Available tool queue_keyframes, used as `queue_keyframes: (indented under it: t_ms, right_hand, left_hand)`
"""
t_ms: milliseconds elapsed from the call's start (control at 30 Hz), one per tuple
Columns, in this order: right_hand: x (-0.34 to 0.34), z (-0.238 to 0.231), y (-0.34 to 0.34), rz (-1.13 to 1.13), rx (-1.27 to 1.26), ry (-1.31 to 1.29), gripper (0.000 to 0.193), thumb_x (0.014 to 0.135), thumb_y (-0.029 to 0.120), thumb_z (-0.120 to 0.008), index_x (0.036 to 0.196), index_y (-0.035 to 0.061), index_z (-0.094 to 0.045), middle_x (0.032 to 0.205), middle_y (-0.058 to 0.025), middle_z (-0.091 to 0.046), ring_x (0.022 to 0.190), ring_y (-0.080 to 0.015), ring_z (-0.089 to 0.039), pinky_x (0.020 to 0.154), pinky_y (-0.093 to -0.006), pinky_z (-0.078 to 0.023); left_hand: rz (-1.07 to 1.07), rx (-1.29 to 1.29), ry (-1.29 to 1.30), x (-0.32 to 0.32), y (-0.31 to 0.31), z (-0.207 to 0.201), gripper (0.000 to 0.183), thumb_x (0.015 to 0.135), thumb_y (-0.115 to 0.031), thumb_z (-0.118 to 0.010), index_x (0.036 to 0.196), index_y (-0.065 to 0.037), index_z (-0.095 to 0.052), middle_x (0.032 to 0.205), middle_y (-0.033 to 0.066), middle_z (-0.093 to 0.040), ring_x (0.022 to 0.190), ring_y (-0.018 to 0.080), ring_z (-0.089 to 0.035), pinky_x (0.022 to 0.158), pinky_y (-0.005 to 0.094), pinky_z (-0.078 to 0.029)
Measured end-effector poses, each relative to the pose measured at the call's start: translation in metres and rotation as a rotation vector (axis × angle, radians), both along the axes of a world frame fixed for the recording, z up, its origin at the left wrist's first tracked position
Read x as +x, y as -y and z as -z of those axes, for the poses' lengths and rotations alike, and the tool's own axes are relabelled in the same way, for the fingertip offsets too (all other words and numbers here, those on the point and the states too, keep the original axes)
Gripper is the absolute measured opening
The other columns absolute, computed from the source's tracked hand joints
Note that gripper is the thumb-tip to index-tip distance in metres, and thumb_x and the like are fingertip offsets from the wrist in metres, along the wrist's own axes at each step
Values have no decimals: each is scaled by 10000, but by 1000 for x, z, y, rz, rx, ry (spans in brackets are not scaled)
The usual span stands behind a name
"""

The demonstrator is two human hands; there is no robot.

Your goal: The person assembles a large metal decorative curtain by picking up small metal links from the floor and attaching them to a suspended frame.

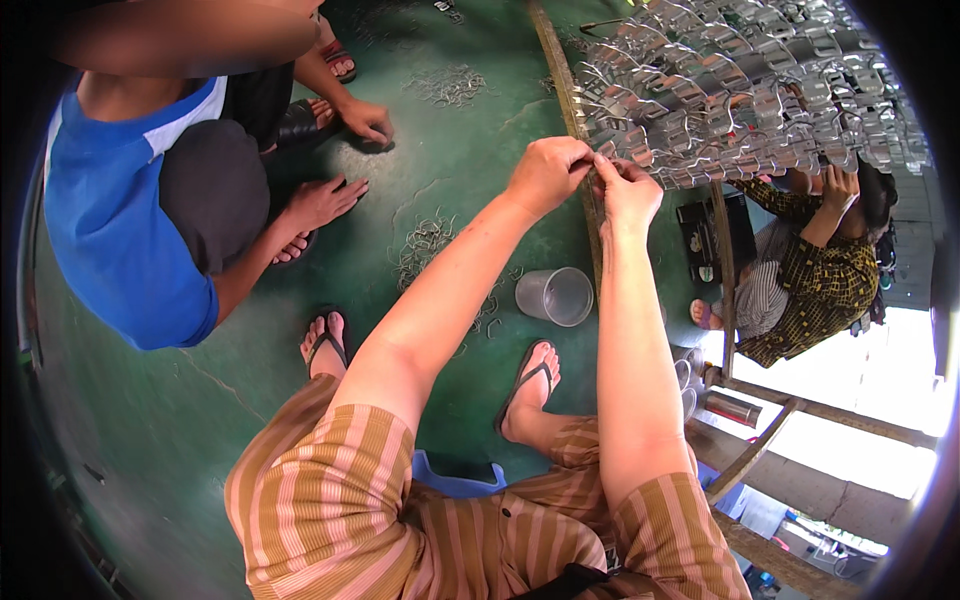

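Observation:
My left hand (550, 178) and my right hand (628, 198) meet at the lower left corner of a large hanging mass of shiny metal clips (740, 95). Both hands are closed, with thumbs and fingers pinched together close to each other. Whatever sits between the fingertips is too small and covered to make out. A wooden bar (558, 62) of a frame runs behind my hands, along the edge of the clips. Below them, a translucent plastic tub (556, 297) stands on the floor. Loose bent wire hooks (428, 250) lie in a pile left of my forearm.
Another person in a blue shirt (135, 215) squats at the left, hands low near the green floor (190, 430). More wire pieces (450, 85) lie farther off. Beyond the frame, someone in a patterned top (825, 290) sits at the right. A blue plastic stool (458, 478) shows beneath me.

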State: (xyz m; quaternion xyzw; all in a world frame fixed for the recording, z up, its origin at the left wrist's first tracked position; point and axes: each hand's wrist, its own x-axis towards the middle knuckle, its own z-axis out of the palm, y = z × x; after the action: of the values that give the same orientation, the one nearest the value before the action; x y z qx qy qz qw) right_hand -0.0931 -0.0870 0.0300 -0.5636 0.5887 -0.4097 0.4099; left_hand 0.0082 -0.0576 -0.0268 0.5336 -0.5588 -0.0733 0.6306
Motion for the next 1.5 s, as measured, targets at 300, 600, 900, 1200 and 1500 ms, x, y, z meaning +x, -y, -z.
queue_keyframes:
  t_ms: [300, 600, 900, 1200, 1500]
  right_hand:
    - [-6, -7, 0, -67, 87, 84, 158, 749, 61, -703, 792, -65, -617, 693, -91, -626, 564, -134, -609, 494, -210, -514]
    - [-17, -14, -15, -62, 111, 153, 150, 757, 12, -673, 816, -97, -589, 702, -110, -618, 555, -144, -615, 463, -217, -514]
    - [-21, -19, -18, -95, 140, 53, 139, 763, 15, -667, 816, -79, -580, 737, -109, -620, 597, -169, -630, 507, -230, -538]
    - [-26, -19, -5, -98, 153, 17, 130, 755, 7, -667, 807, -74, -580, 744, -114, -626, 612, -186, -637, 526, -248, -548]
    - [-20, -23, 8, -140, 118, -60, 125, 744, -2, -671, 793, -72, -581, 712, -116, -624, 606, -190, -639, 513, -260, -543]
  left_hand:
    - [91, 77, -236, -11, -1, 6, 110, 735, -18, -621, 844, -17, -634, 794, 115, -626, 674, 221, -614, 603, 290, -474]
    - [30, -141, 9, -19, -15, 5, 135, 725, 9, -609, 851, -14, -568, 777, 124, -597, 706, 280, -596, 618, 301, -475]
    - [77, -18, -316, -14, -28, 11, 71, 772, -80, -642, 805, -24, -614, 725, 66, -620, 586, 135, -558, 541, 288, -444]
    - [637, 511, -1091, -2, -1, 27, 203, 869, -194, -568, 829, -7, -637, 741, 25, -606, 624, 89, -534, 563, 220, -422]
    - [658, 533, -1036, -2, 14, 24, 193, 880, -160, -515, 878, 1, -621, 761, 33, -599, 643, 104, -541, 576, 227, -422]
